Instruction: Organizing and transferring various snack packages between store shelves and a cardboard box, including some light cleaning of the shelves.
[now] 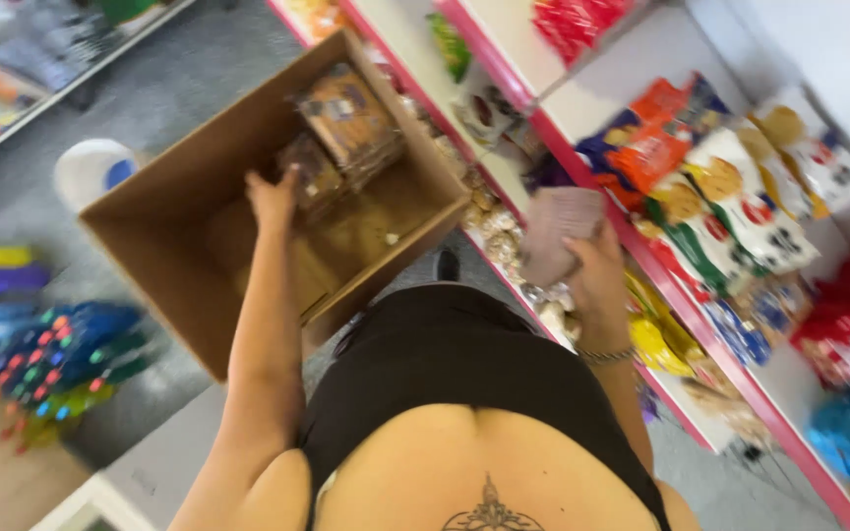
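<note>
My left hand (pixel 273 200) reaches into an open cardboard box (pixel 164 265) and rests on brown snack packets (pixel 312 175) stacked at its far side. More brown packets (pixel 349 118) lie beside them in the box. My right hand (pixel 594 267) holds a pale brown flat packet (pixel 560 231) up near the pink-edged shelf (pixel 641 258). A bracelet circles that wrist. The picture is blurred, so the left hand's grip is unclear.
White shelves with pink edges carry snack bags (pixel 730 197) in orange, white, red and blue on the right. Small wrapped goods (pixel 499 231) fill a lower shelf. Coloured bottles (pixel 41 354) stand on the floor at left, with a white tub (pixel 91 172) behind the box.
</note>
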